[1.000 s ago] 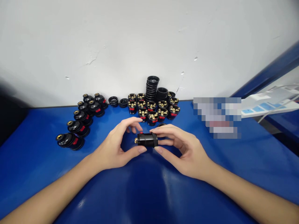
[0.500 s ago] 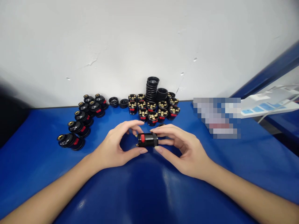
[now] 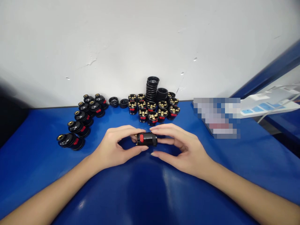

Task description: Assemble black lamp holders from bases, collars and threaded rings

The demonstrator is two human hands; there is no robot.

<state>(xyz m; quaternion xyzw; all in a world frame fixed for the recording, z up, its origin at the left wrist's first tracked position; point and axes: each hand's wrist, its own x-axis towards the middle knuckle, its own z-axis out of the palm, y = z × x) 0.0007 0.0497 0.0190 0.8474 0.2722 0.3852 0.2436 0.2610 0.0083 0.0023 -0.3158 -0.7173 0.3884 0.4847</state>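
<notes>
Left hand (image 3: 114,145): grip closed round a black cylinder (image 3: 148,139), thumb on its near side, index over the far side. Right hand (image 3: 187,150): grip loose and spread, thumb clear of the part, fingers at its right end. Index tip sits by the collar; can't confirm contact there.

Cylinder is on its side, axis left-right, red tab (image 3: 142,138) facing the camera, brass bits showing at the left end. Position: roughly mid-width of the blue surface (image 3: 145,190), out from the back edge. Can't tell if it's lifted or resting.

Just beyond the hands: cluster of upright black sockets (image 3: 153,118), brass contacts up, red tabs on the sides. Behind them, at the back edge: tall stack of black rings (image 3: 152,89), shorter black ring (image 3: 162,93) right beside it. Left of the cluster, same edge: two black caps (image 3: 113,101).

Toward the back-left corner: seven domed units (image 3: 96,107), brass-topped, most in a slanting line. Toward the back-right corner: pixelated item (image 3: 215,122), contents unreadable. Beyond it: white tray (image 3: 290,105) with blue patches. Grey wall (image 3: 131,40) behind the back edge.
</notes>
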